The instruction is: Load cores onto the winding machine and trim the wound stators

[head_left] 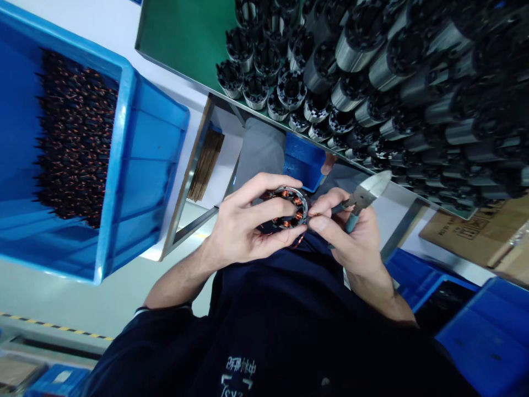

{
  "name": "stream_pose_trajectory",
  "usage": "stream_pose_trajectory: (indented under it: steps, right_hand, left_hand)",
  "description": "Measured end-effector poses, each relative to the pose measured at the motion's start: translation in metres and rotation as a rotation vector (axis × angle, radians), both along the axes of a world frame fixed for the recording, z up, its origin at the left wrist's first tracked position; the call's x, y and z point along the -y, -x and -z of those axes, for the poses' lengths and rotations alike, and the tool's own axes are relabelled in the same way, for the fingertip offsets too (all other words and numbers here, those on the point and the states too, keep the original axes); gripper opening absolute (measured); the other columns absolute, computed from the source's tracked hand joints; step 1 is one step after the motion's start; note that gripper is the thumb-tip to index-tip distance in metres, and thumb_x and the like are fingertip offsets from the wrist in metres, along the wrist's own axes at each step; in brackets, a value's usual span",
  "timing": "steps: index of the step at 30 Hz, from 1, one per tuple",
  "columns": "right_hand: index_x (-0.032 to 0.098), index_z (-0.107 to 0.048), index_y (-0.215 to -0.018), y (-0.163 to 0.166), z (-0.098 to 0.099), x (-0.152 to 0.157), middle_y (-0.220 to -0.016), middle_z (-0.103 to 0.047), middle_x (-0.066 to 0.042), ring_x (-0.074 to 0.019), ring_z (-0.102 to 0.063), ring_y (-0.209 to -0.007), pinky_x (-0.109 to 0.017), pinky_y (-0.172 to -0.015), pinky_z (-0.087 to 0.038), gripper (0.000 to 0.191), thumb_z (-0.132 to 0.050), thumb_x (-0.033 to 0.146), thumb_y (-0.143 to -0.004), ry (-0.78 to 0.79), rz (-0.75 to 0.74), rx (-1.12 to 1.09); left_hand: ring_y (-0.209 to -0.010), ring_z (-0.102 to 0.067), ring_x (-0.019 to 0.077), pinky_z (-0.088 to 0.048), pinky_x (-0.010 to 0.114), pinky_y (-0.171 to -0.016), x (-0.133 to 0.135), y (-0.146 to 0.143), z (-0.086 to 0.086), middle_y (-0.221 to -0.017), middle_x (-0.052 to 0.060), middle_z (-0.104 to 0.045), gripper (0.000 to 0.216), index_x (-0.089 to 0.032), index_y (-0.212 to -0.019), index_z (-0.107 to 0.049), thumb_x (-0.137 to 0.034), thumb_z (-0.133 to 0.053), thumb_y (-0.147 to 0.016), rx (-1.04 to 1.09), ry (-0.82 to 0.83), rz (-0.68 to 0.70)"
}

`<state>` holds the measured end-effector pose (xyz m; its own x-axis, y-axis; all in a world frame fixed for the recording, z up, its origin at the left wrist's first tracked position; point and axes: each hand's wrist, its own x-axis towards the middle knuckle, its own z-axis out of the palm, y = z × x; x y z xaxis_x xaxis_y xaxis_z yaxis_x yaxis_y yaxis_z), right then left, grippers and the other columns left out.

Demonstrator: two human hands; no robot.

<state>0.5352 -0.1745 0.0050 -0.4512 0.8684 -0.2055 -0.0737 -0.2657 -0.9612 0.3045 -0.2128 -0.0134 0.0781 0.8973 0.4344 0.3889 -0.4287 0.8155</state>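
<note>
My left hand (256, 218) is wrapped around a motor stator (298, 205), a metal ring with copper windings inside, held in front of my body. A few thin copper wires hang below the ring. My right hand (351, 231) holds a pair of cutting pliers (363, 198) in the palm, with the jaws pointing up and away to the right. Its thumb and index finger pinch at the stator's right edge, close to a wire end; exactly what lies between the fingertips is too small to make out.
A green-topped bench (177, 44) ahead carries many stator cores (291, 88) standing in stacks. At left, a blue crate (144, 149) holds rows of wound stators (76, 138). Under the bench is a small blue bin (303, 157). Cardboard boxes (467, 237) and blue crates (487, 325) stand at right.
</note>
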Motion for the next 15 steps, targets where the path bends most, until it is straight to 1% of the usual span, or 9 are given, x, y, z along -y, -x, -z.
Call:
stream_pose_trajectory:
  steps: [3,5,6,8,10,11,12,13,15]
  right_hand:
    - [0.026,-0.088,-0.108,-0.005,-0.009,-0.002,-0.084,-0.065,0.002,-0.0116,-0.056,-0.073,-0.026,-0.067,-0.047,0.010,-0.097,0.027,-0.104,0.152,-0.121,-0.012]
    - [0.025,-0.084,-0.103,-0.006,-0.016,-0.002,-0.082,-0.061,0.002,-0.0123,-0.055,-0.073,-0.027,-0.068,-0.046,0.013,-0.096,0.029,-0.104,0.272,-0.154,-0.065]
    - [0.025,-0.080,-0.099,-0.006,-0.019,-0.001,-0.079,-0.058,0.002,-0.0126,-0.054,-0.072,-0.027,-0.067,-0.046,0.017,-0.095,0.032,-0.103,0.319,-0.147,-0.124]
    - [0.025,-0.068,-0.090,-0.005,-0.022,-0.002,-0.070,-0.047,0.005,-0.0118,-0.045,-0.062,-0.027,-0.061,-0.042,0.029,-0.092,0.036,-0.103,0.361,-0.148,-0.324]
    - [0.024,-0.056,-0.085,-0.003,-0.021,-0.003,-0.062,-0.035,0.008,-0.0101,-0.032,-0.052,-0.026,-0.053,-0.033,0.038,-0.089,0.033,-0.102,0.347,-0.190,-0.521]
    - [0.024,-0.052,-0.084,-0.003,-0.020,-0.003,-0.060,-0.031,0.009,-0.0097,-0.027,-0.050,-0.025,-0.050,-0.030,0.041,-0.087,0.033,-0.102,0.332,-0.210,-0.569]
    - [0.024,-0.051,-0.084,-0.004,-0.018,-0.003,-0.059,-0.030,0.009,-0.0098,-0.026,-0.049,-0.025,-0.050,-0.029,0.041,-0.086,0.034,-0.103,0.322,-0.222,-0.572]
    - [0.025,-0.053,-0.085,-0.006,-0.017,-0.003,-0.061,-0.031,0.008,-0.0104,-0.028,-0.051,-0.025,-0.051,-0.031,0.039,-0.086,0.035,-0.104,0.321,-0.215,-0.535]
    - [0.027,-0.065,-0.090,-0.010,-0.016,0.000,-0.068,-0.041,0.006,-0.0126,-0.042,-0.060,-0.027,-0.059,-0.041,0.029,-0.089,0.035,-0.104,0.305,-0.155,-0.363]
  left_hand:
    - [-0.106,-0.085,0.0232,-0.075,0.038,-0.090,-0.004,0.007,-0.001,-0.139,0.012,-0.086,0.028,-0.025,-0.107,-0.080,-0.049,-0.094,-0.106,0.018,-0.011,-0.020]
    - [-0.102,-0.085,0.0229,-0.075,0.036,-0.085,-0.008,0.011,-0.002,-0.131,0.012,-0.088,0.040,-0.024,-0.096,-0.075,-0.056,-0.097,-0.102,0.096,-0.031,-0.036]
    - [-0.099,-0.085,0.0222,-0.074,0.035,-0.082,-0.009,0.013,-0.001,-0.127,0.011,-0.088,0.047,-0.023,-0.090,-0.072,-0.060,-0.099,-0.100,0.143,-0.036,-0.035]
    - [-0.094,-0.085,0.0213,-0.074,0.035,-0.080,-0.011,0.013,0.001,-0.119,0.009,-0.088,0.056,-0.023,-0.082,-0.066,-0.065,-0.101,-0.096,0.231,-0.015,-0.009]
    - [-0.097,-0.085,0.0236,-0.076,0.040,-0.085,-0.011,0.008,0.005,-0.117,0.009,-0.087,0.059,-0.024,-0.079,-0.065,-0.068,-0.099,-0.097,0.312,0.057,0.029]
    - [-0.102,-0.086,0.0259,-0.078,0.044,-0.089,-0.010,0.004,0.007,-0.119,0.010,-0.086,0.059,-0.024,-0.079,-0.065,-0.071,-0.096,-0.098,0.365,0.104,0.028]
    - [-0.108,-0.087,0.0284,-0.079,0.048,-0.093,-0.009,-0.002,0.009,-0.120,0.010,-0.086,0.060,-0.025,-0.080,-0.065,-0.073,-0.094,-0.099,0.433,0.151,0.011]
    - [-0.113,-0.087,0.0305,-0.079,0.051,-0.097,-0.007,-0.008,0.011,-0.122,0.010,-0.085,0.059,-0.025,-0.083,-0.065,-0.075,-0.091,-0.101,0.516,0.206,-0.014]
    - [-0.122,-0.088,0.0328,-0.080,0.053,-0.101,-0.004,-0.020,0.013,-0.126,0.009,-0.084,0.057,-0.026,-0.091,-0.068,-0.078,-0.084,-0.105,0.709,0.341,-0.064]
